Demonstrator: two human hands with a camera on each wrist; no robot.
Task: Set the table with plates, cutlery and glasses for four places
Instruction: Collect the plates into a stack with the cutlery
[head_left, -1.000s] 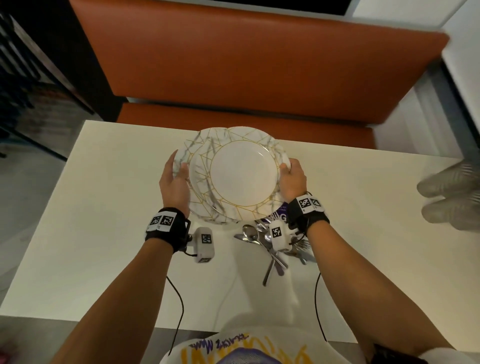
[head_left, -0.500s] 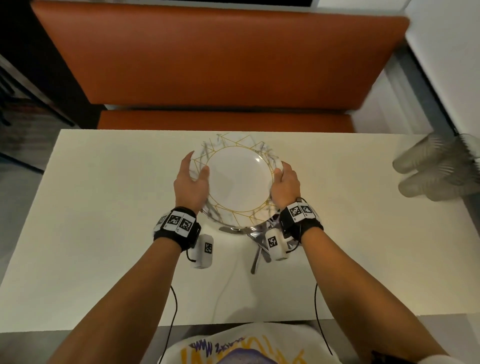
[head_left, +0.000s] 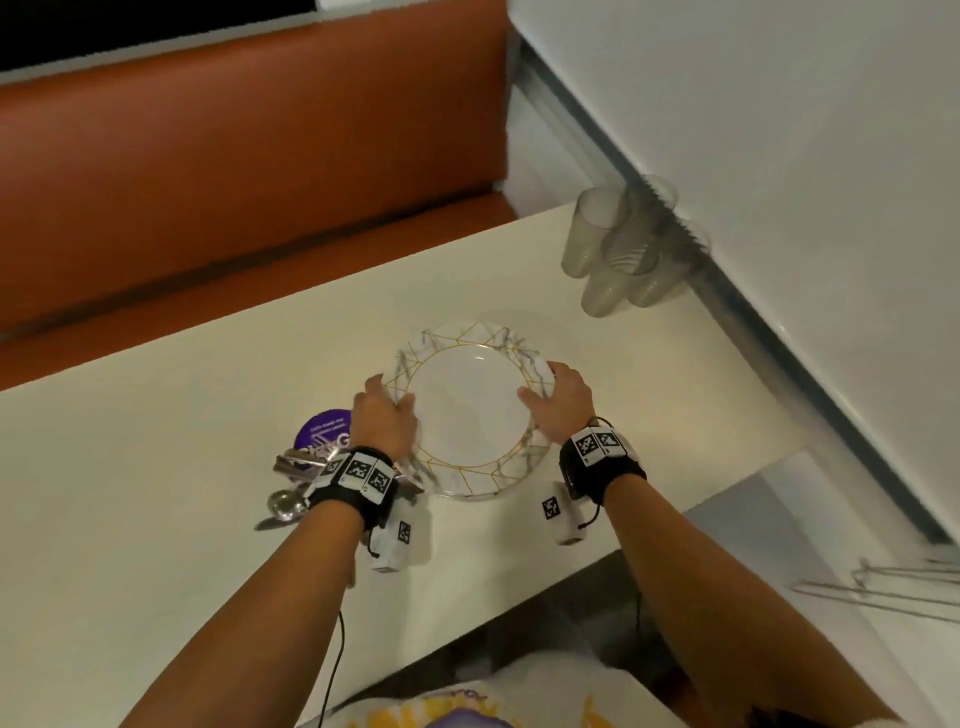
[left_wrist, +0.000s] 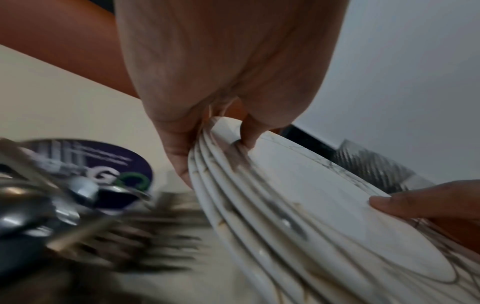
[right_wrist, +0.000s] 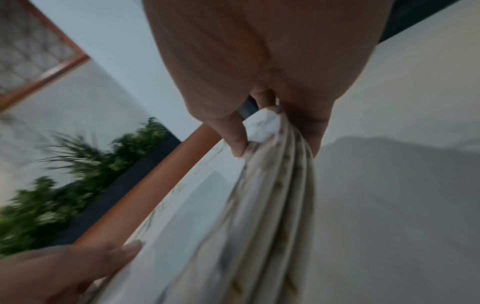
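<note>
Step in hand: plates. Both hands grip one stack of plates (head_left: 470, 415); wrist views show several rims nested, likely four. Left hand (head_left: 387, 418) clamps the left rim, thumb on top, fingers under; right hand (head_left: 558, 402) does the same on the right rim. Stack sits over the counter (head_left: 156, 519) toward its right end; can't tell if it's resting or just above.

None of the four places is laid yet, by my read. Next move: set the stack down, peel off the top plate, carry it to a place.

Clearances: cutlery pile (head_left: 291, 483) and a purple disc (head_left: 324, 439) just left of the stack, partly under the left wrist. Glasses (head_left: 618, 249) at the far right by the wall. Counter's right edge is near the right wrist. Open room lies left and near.
</note>
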